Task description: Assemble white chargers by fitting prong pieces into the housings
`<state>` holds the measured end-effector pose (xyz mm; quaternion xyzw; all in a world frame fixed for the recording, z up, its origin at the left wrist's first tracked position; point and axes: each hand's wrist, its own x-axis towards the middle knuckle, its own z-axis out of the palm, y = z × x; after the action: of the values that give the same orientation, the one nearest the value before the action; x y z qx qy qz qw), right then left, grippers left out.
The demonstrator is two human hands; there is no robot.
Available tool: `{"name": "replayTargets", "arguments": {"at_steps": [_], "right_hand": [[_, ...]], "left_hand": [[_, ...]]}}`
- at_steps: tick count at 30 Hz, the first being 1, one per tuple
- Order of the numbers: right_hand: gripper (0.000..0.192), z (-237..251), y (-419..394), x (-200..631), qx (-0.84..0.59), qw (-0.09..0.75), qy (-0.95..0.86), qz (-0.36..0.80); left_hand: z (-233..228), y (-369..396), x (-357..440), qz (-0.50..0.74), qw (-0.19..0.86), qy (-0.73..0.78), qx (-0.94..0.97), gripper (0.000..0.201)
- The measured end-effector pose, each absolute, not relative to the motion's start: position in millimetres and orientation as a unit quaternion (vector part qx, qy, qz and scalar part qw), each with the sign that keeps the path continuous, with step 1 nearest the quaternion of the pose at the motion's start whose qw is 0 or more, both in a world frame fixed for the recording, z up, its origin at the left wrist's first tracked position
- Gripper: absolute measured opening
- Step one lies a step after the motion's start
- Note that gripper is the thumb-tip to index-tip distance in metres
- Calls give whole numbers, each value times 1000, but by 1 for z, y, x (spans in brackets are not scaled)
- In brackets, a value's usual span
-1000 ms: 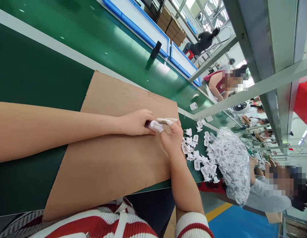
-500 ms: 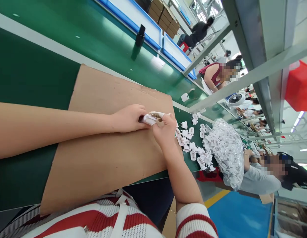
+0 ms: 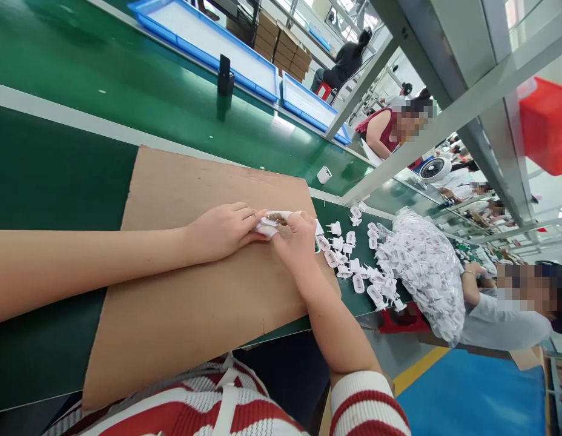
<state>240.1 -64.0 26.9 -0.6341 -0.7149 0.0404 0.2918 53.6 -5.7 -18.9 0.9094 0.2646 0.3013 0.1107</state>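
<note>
Head view shows both hands meeting over the far edge of the cardboard sheet [image 3: 194, 290] that lies on the green conveyor table [image 3: 58, 169]. The left hand [image 3: 224, 230] pinches a small white plug part [image 3: 268, 225] between curled fingers, and the right hand [image 3: 297, 242] — fingertips capped in white cots — closes on the same piece from the other side. Compared with a second ago, the hands have drawn slightly closer together and the part sits deeper between the fingers, so less of it shows; the grip looks tighter, as if the piece were being pressed or worked. Just beyond the right hand lies a scatter of loose white plug parts [image 3: 353, 266] beside a clear bag of parts [image 3: 421, 272]. A lone white piece [image 3: 323, 175] rests farther up the belt.
</note>
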Motion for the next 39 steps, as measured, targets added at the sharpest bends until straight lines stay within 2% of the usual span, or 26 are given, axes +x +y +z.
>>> {"name": "replayTargets", "arguments": {"at_steps": [2,5,10,14,18,20,22,25,27,29,34,37,39], "right_hand": [[27,28,-65,239,-644,276,-713,24],[25,30,-66,236,-656,268,-705,27],[31,30,-67,234,-657,287,-693,80],[44,31,-68,248,-635,353,-675,131],[46,43,-66,293,-683,418,-594,70],[44,50,-64,320,-745,386,-543,16],[51,55,-61,342,-810,300,-505,-6],[62,53,-58,359,-856,182,-482,34],[58,49,-56,362,-859,163,-482,57],[52,46,-56,362,-857,185,-477,55],[51,40,-53,365,-839,291,-459,22],[34,35,-50,368,-812,365,-451,67],[24,34,-49,367,-788,414,-449,79]], "left_hand": [[-22,-6,55,289,43,268,918,66],[-23,-8,55,291,7,271,918,63],[-19,-11,54,326,48,255,909,57],[-14,-14,54,324,87,287,898,58],[-5,-16,53,292,129,313,895,54],[-1,-14,53,274,165,312,895,51],[3,-7,53,252,219,317,888,49],[14,17,56,216,303,356,857,47],[22,44,59,223,322,408,825,50],[28,77,61,254,306,466,791,57],[31,152,50,299,240,561,734,66],[29,169,39,299,223,600,708,70],[29,168,39,325,182,618,692,82]]}}
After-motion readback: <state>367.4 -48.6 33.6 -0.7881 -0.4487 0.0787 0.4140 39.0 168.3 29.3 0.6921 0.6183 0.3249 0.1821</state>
